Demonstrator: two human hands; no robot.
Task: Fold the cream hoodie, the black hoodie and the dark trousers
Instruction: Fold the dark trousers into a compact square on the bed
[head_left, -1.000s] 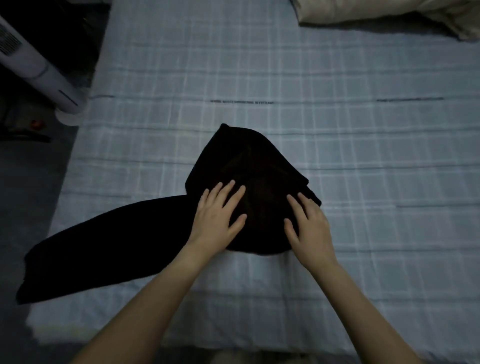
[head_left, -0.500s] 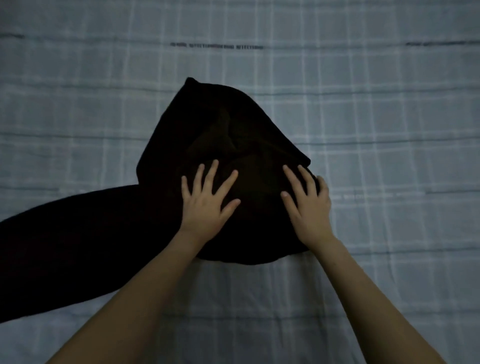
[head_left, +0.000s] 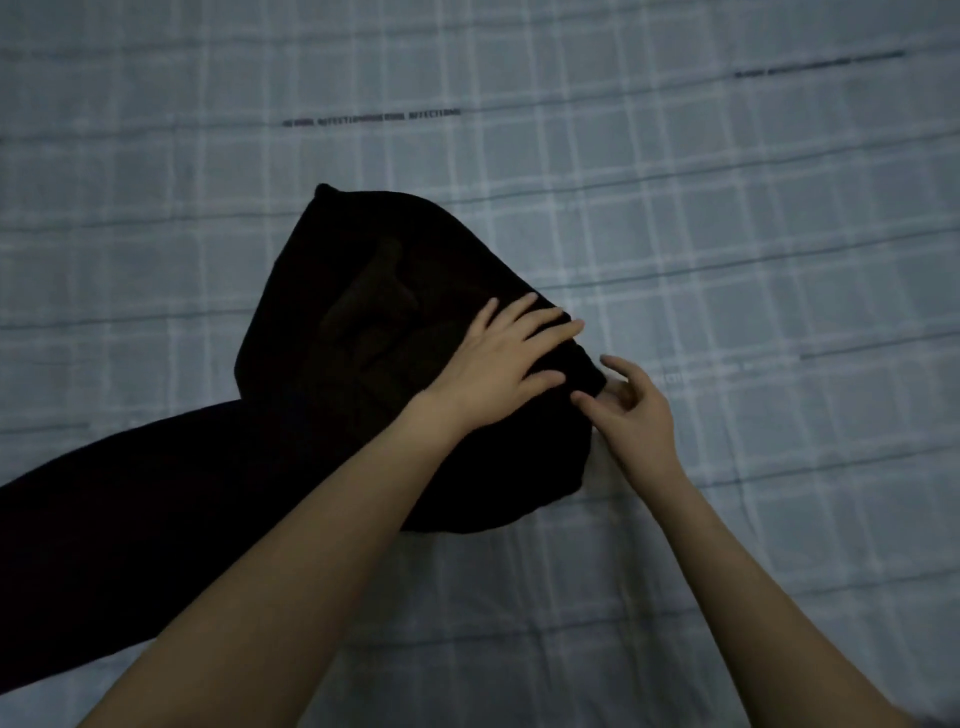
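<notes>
The left hand (head_left: 498, 358) lies flat, fingers spread, on the black hoodie (head_left: 353, 322). The right hand (head_left: 634, 415) curls loosely at its right corner; whether it grips is unclear. The hoodie lies bunched on the checked bed sheet (head_left: 727, 234), one sleeve (head_left: 104, 509) stretching left.

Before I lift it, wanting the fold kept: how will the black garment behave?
Likely floppy: the garment lies limp on the bed, long end trailing. Probably sheds its fold if lifted by one edge. Hardly slippery: cloth on cloth.
</notes>
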